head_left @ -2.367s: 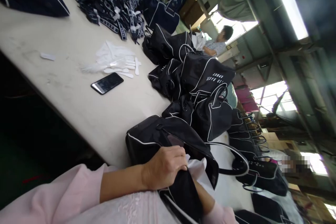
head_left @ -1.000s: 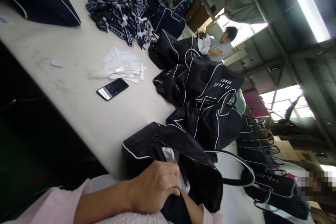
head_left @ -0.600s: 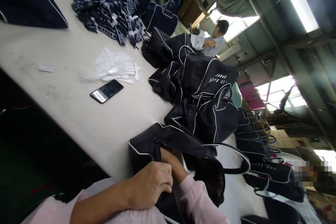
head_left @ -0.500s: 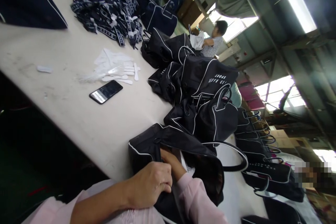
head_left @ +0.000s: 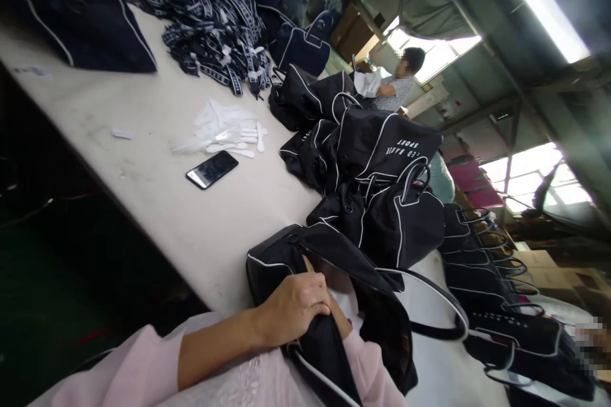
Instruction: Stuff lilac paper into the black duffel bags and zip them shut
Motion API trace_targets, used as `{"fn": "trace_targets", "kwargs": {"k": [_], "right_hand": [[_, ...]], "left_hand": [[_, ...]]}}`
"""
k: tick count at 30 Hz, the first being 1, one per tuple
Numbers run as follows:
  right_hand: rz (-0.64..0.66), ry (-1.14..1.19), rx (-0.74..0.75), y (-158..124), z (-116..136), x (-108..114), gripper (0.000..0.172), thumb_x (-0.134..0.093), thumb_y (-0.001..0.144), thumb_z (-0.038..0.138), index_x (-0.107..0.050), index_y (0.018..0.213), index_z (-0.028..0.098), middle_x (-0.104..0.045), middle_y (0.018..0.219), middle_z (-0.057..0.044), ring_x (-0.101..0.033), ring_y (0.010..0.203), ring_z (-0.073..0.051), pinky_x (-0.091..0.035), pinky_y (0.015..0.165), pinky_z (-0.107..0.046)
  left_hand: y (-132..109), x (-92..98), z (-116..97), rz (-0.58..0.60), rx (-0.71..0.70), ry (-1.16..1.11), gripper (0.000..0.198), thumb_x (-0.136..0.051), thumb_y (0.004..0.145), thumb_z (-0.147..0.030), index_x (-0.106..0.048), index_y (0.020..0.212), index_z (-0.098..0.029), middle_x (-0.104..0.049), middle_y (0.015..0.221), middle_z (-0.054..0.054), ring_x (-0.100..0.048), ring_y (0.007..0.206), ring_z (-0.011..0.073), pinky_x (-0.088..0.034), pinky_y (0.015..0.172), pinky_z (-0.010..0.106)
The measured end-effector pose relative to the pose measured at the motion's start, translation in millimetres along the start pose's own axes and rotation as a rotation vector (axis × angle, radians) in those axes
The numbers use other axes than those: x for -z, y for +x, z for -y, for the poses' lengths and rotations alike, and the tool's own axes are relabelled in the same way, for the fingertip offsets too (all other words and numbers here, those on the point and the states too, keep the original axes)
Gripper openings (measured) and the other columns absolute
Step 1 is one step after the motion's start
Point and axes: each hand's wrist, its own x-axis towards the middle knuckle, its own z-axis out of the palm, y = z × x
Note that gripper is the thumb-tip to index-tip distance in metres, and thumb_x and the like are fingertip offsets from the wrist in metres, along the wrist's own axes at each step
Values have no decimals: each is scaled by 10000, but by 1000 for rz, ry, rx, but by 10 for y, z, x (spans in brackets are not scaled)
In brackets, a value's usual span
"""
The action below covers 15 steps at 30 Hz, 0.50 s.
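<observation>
A black bag with white piping (head_left: 274, 264) lies with its mouth open at the table's near edge. My left hand (head_left: 298, 305) is closed around the near rim of its opening, fingers wrapped over the black fabric. The right arm, in a pink sleeve, reaches into the bag. Of my right hand (head_left: 338, 317), only the wrist part and a bit of skin near the rim show; its fingers are hidden inside. White material (head_left: 344, 299) shows in the opening beside that wrist. One looped handle (head_left: 442, 331) sticks out to the right.
More black bags (head_left: 372, 146) are heaped just beyond. On the table (head_left: 157, 197) lie a phone (head_left: 212, 170), white gloves (head_left: 229, 124) and a pile of printed straps (head_left: 214, 19). A navy bag (head_left: 90, 19) stands far left. Another person (head_left: 398, 86) works at the back.
My view has shifted, so the table and bags appear farther right. My left hand keeps its grip on the rim, and my right hand stays inside the bag.
</observation>
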Motion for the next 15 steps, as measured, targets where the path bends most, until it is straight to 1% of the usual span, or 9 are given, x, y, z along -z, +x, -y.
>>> {"fn": "trace_targets", "kwargs": {"k": [2,3,5,6,8,10,11,12,15], "right_hand": [[49,-114,-204,88,40,-116,401,-335,928,233,-690,1027,76,-604,739,-199,-559,475,-263,-440,403,-406],[39,-177,-323,158,76,-202,455,-299,914,232,-685,1051,33,-599,759,-246,-570,481,-304,-415,383,-436],[-76,-227,-481,319,173,-425,558,-224,904,238,-668,1114,-27,-591,783,-316,-598,542,-397,-408,407,-516],[-177,-195,-504,396,222,-546,593,-189,904,234,-662,1149,-26,-591,764,-320,-607,581,-429,-417,446,-558],[-419,-60,-468,512,287,-734,622,-144,906,207,-662,1205,37,-585,670,-270,-617,630,-431,-437,543,-607],[-595,31,-383,537,265,-749,614,-136,908,175,-667,1208,98,-547,575,-201,-609,607,-385,-449,575,-579],[-600,29,-335,508,221,-673,585,-160,908,166,-672,1184,105,-535,561,-181,-595,574,-357,-449,552,-540],[-543,2,-282,453,163,-548,538,-202,904,160,-678,1145,102,-536,572,-173,-577,542,-327,-444,518,-495],[-179,-45,-25,199,-2,-32,347,-375,869,168,-676,1032,110,-599,719,-166,-580,567,-257,-457,493,-380]], "left_hand": [[31,-48,29,6,-40,49,156,-609,879,-110,-643,728,-132,-578,784,8,-555,751,123,-435,709,231],[59,-84,58,14,-54,62,155,-612,874,-109,-652,726,-132,-581,780,10,-551,743,122,-438,697,228],[137,-179,143,15,-59,56,144,-618,859,-98,-668,727,-130,-589,772,15,-553,740,126,-447,687,227],[184,-231,192,10,-53,39,135,-626,851,-93,-675,729,-128,-593,773,18,-560,741,127,-453,688,226],[273,-319,280,1,-39,5,133,-641,839,-86,-681,718,-123,-597,766,19,-574,730,124,-464,687,224],[330,-350,321,0,-36,-10,134,-649,838,-85,-684,714,-123,-601,763,16,-582,720,119,-472,694,224],[338,-335,318,5,-45,-13,133,-647,843,-90,-686,721,-125,-603,769,16,-584,721,118,-473,701,226],[331,-301,301,5,-55,-15,132,-639,855,-101,-687,734,-128,-605,779,17,-583,730,119,-472,711,231],[246,-120,206,-33,-86,-7,158,-579,915,-157,-679,794,-141,-602,820,25,-572,771,125,-459,735,243]]}}
